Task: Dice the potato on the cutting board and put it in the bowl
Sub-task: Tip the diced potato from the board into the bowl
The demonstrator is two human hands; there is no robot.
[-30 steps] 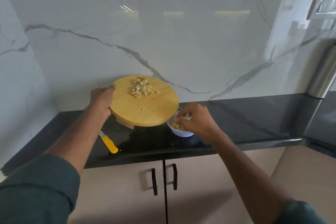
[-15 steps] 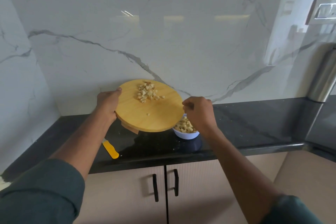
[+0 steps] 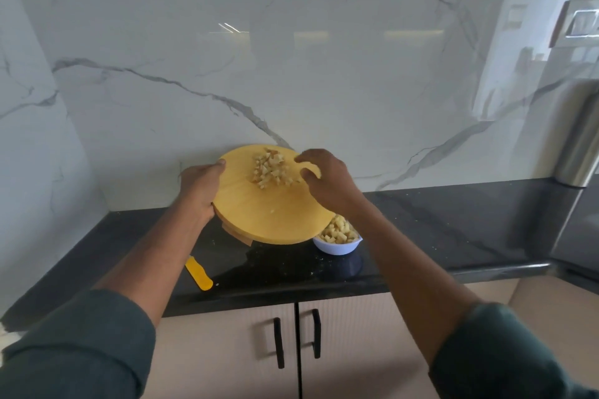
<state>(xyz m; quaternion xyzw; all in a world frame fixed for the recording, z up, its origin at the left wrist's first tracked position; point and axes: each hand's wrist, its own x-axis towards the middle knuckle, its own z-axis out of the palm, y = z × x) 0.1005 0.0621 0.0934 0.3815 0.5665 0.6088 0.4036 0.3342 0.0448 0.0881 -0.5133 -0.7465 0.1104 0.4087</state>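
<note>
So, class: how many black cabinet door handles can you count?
2. One black handle is on the left cabinet door, the other black handle on the right door, flanking the centre gap. The arms may hide others.

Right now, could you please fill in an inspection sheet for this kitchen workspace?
Surface: black countertop, small crumbs scattered on it.
Job's things: round cutting board lifted and tilted over the white bowl; diced potato piled on the board, more in the bowl.
Clutter: yellow-handled knife lying on the counter.
Hands: left hand grips the board's edge; right hand reaches over the board beside the pile, fingers curled.
Cables: nothing seen.
Surroundings: marble wall, cabinet doors below.
</note>
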